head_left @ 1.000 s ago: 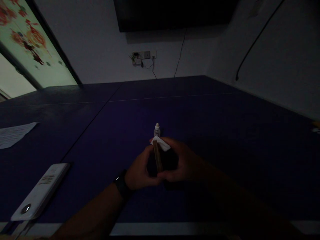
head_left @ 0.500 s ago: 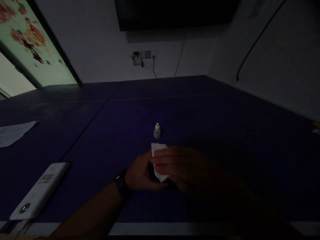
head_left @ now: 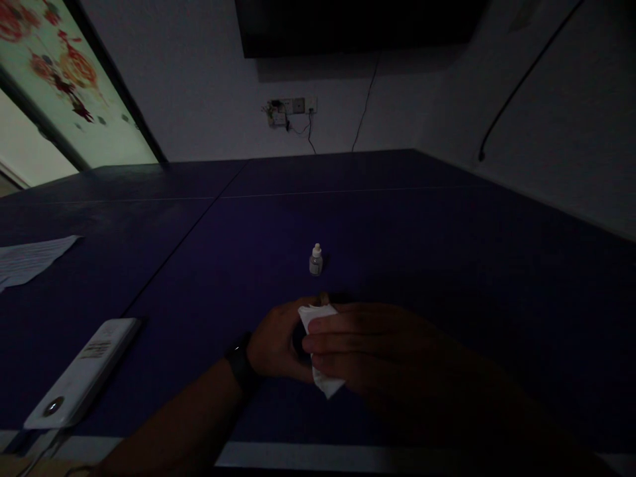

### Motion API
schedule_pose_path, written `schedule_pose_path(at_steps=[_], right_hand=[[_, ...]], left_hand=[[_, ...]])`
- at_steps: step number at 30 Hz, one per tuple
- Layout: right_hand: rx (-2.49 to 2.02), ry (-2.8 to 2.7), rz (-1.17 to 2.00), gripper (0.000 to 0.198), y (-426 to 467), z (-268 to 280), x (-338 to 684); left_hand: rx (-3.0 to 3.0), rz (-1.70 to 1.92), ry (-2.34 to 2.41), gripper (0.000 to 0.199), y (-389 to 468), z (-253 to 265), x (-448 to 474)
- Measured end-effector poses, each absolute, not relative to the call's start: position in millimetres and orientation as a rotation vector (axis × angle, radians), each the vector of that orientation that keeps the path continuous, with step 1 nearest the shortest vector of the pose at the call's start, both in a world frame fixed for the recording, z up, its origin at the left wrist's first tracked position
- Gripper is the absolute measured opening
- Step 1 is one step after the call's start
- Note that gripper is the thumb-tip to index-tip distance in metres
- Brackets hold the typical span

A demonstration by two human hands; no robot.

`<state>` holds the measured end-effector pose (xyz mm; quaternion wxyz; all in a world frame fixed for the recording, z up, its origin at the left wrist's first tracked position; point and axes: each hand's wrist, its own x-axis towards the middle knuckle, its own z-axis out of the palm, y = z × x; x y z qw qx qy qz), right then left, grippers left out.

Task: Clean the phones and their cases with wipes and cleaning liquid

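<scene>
In the head view my right hand (head_left: 368,341) presses a folded white tissue (head_left: 326,385) under its fingers. My left hand (head_left: 278,341), with a black watch on the wrist, curls round a dark object (head_left: 299,339). That object is mostly covered by the tissue and fingers, and its kind cannot be made out. The tissue lies against it, between the two hands. Just beyond the hands a small dropper bottle (head_left: 316,264) with a white cap stands upright on the dark blue table (head_left: 238,258).
A white power bank (head_left: 82,371) with a cable lies at the left front. Behind it, a printed sheet (head_left: 34,258) rests at the left edge. Sockets (head_left: 291,109) and a screen (head_left: 358,26) are on the far wall. The room is dim.
My right hand and the tissue have slid down towards me, over the dark object. My left hand keeps its hold. The bottle stands where it was; the view has shifted slightly.
</scene>
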<state>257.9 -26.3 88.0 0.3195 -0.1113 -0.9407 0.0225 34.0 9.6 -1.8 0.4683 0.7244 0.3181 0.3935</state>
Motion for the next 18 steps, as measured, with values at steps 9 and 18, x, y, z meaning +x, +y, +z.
schedule_pose_path(at_steps=[9,18], right_hand=[[-0.266,-2.474,0.140,0.030,-11.1,86.1,260.3],[-0.627,-2.152,0.107,0.033,15.6,60.5,287.4]], left_hand=[[2.268,0.969,0.647,0.085,10.5,-9.8,30.6],[2.218,0.659,1.346,0.084,-1.2,32.5,27.6]])
